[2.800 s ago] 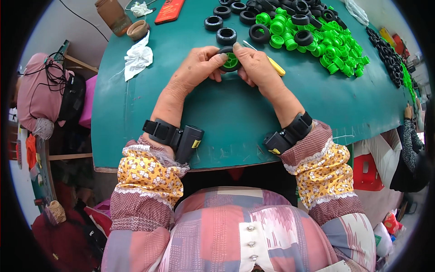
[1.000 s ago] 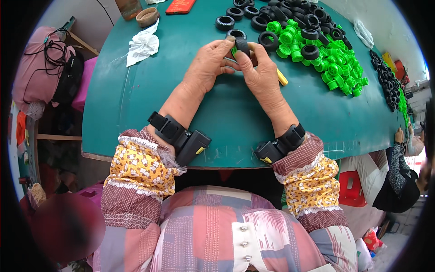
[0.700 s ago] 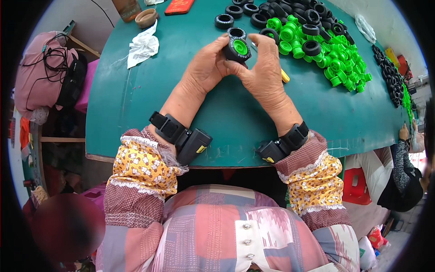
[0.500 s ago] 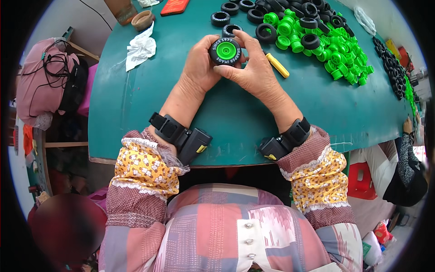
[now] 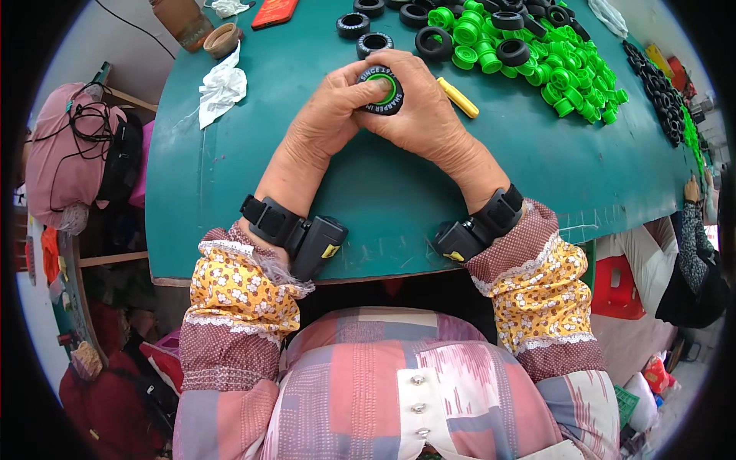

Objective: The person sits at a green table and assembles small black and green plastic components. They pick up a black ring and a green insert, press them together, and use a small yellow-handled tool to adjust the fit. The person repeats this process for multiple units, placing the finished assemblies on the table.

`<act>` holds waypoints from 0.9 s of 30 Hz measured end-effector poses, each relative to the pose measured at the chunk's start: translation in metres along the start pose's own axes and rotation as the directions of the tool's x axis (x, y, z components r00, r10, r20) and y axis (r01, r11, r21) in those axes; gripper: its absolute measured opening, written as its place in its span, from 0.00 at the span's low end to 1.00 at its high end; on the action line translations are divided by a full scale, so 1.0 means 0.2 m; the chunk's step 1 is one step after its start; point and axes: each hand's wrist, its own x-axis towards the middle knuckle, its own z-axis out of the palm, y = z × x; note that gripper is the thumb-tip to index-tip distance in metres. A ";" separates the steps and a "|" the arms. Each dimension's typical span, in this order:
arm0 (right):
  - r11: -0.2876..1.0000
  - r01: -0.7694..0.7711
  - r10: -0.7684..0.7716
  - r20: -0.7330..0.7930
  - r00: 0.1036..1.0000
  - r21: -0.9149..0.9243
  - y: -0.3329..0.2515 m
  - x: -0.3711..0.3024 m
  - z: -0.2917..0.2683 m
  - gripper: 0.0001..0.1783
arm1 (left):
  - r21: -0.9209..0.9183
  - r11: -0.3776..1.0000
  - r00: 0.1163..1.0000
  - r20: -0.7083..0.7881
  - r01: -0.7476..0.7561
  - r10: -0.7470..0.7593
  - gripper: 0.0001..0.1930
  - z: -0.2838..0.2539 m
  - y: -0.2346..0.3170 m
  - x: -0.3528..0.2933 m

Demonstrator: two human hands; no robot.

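Observation:
Between my two hands is a toy wheel [image 5: 389, 103], a black tire with white lettering around a bright green rim. My left hand [image 5: 331, 103] is closed on its left side, the thumb pressed on the green center. My right hand [image 5: 420, 107] wraps the tire from the right, fingers over its far edge. The underside of the wheel is hidden by my hands. Just right of my right hand lies a yellow-handled tool [image 5: 458, 98]. Beyond my fingertips rests a loose black tire [image 5: 375, 44].
A heap of green rims [image 5: 563, 73] mixed with black tires [image 5: 513, 52] covers the back right of the green table [image 5: 230, 199]. Crumpled white tissue [image 5: 223, 92], a small round bowl [image 5: 221, 41] and a red flat box [image 5: 274, 12] lie at the back left. A co-worker's hand [image 5: 692, 189] is far right.
My left thumb has moved onto the wheel's green center. My right hand has closed further around the tire, its thumb no longer lying across the near edge. The whole view has shifted slightly.

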 end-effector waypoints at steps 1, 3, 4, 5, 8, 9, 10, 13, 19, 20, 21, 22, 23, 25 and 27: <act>0.999 0.041 -0.041 0.015 0.999 -0.022 0.00 0.01 -0.01 0.27 | 0.008 1.000 1.000 0.006 -0.014 0.014 0.20 0.01 0.00 0.00; 0.997 0.035 -0.036 -0.005 0.999 -0.066 -0.02 0.00 0.00 0.26 | 0.038 0.999 1.000 -0.014 -0.014 0.015 0.20 0.03 0.01 -0.01; 0.995 0.035 -0.037 -0.012 0.999 -0.089 -0.02 0.00 0.00 0.25 | 0.052 0.998 1.000 -0.024 -0.018 0.019 0.20 0.04 0.01 -0.01; 0.995 0.024 -0.026 -0.023 0.999 -0.094 -0.02 0.00 0.00 0.25 | 0.071 0.997 0.999 -0.040 -0.023 0.026 0.19 0.04 0.01 -0.01; 0.994 -0.095 0.091 -0.067 0.994 -0.052 0.00 -0.01 0.01 0.26 | 0.076 0.997 0.997 -0.080 -0.013 0.019 0.17 0.06 -0.01 0.00; 0.982 -0.187 0.187 -0.083 0.979 0.001 0.02 -0.01 0.01 0.27 | 0.041 0.999 0.996 -0.088 0.005 -0.001 0.17 0.07 -0.02 0.01; 0.960 -0.273 0.277 -0.094 0.956 0.055 0.03 0.00 0.02 0.28 | 0.006 1.000 0.995 -0.095 0.019 -0.018 0.16 0.06 -0.02 0.01; 0.962 -0.274 0.272 -0.145 0.951 0.002 0.01 0.00 0.02 0.32 | -0.037 0.999 0.996 -0.088 0.012 -0.015 0.15 0.00 -0.02 0.00; 0.812 -0.412 0.396 0.129 0.909 0.413 0.07 0.01 -0.01 0.31 | 0.258 0.966 0.992 -0.111 -0.026 0.056 0.15 -0.08 0.02 0.01; 0.791 -0.449 0.431 0.143 0.891 0.416 0.07 0.01 -0.01 0.28 | 0.288 0.957 0.992 -0.116 -0.024 0.060 0.15 -0.07 0.03 0.01; 0.768 -0.485 0.466 0.156 0.871 0.417 0.08 0.01 -0.02 0.25 | 0.318 0.948 0.991 -0.119 -0.022 0.063 0.15 -0.05 0.04 0.00; 0.806 -0.434 0.438 0.088 0.895 0.403 0.06 0.01 0.00 0.19 | 0.349 0.937 0.990 -0.123 -0.019 0.066 0.15 -0.04 0.05 0.00; 0.809 -0.443 0.439 0.106 0.892 0.387 0.07 0.00 0.00 0.19 | 0.388 0.921 0.989 -0.119 -0.032 0.085 0.15 -0.04 0.04 0.01; 0.814 -0.460 0.440 0.140 0.887 0.356 0.09 0.00 0.01 0.18 | 0.466 0.883 0.987 -0.109 -0.057 0.121 0.16 -0.05 0.03 0.01; 0.757 -0.510 0.469 0.203 0.859 0.408 0.07 0.01 -0.02 0.16 | 0.548 0.836 0.978 -0.151 -0.036 0.141 0.16 -0.05 0.03 0.01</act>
